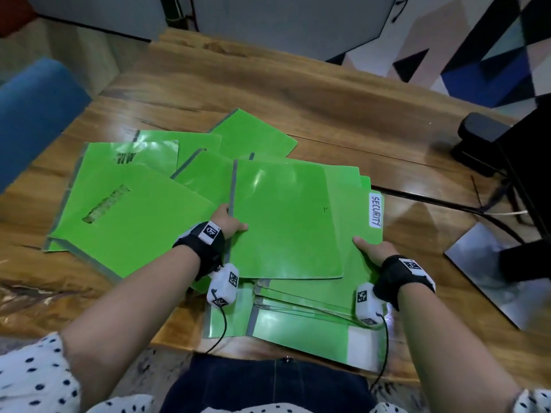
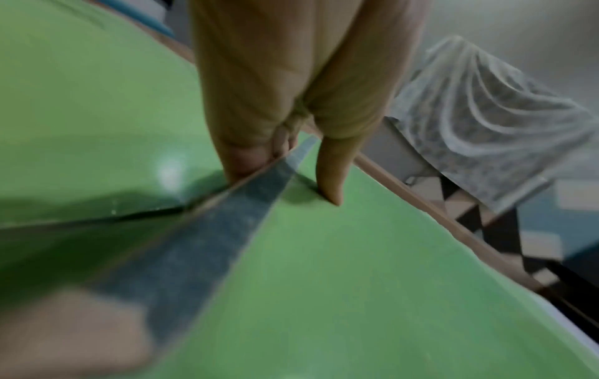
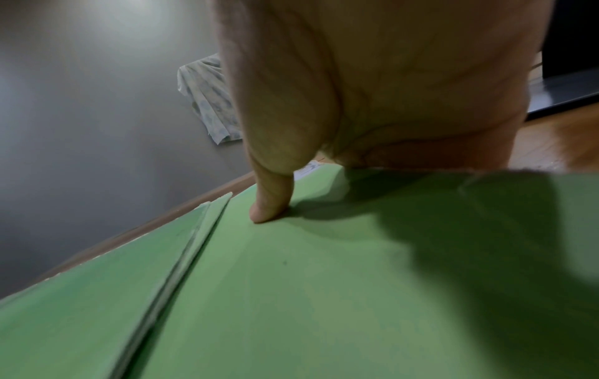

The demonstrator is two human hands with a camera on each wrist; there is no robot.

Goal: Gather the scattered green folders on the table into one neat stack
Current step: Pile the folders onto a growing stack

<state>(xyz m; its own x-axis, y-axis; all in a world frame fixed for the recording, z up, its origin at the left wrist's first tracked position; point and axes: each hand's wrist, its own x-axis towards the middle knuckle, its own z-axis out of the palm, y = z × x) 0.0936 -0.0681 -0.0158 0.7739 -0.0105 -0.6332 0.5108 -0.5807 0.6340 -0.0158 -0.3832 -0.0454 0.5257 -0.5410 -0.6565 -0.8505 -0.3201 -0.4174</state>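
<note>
Wooden tabletop (image 1: 313, 93) fills middle of head view, glossy, dark grain streaks, crack line running right. Blue upholstered chair (image 1: 32, 114) at left edge. Grey wall panels (image 1: 268, 16) across top. Geometric patterned floor (image 1: 477, 55), beige, blue, black, at upper right. Black chair armrest (image 1: 483, 135) at right edge, shiny metal base plate (image 1: 492, 272) below it. Light glare on tabletop right.
</note>
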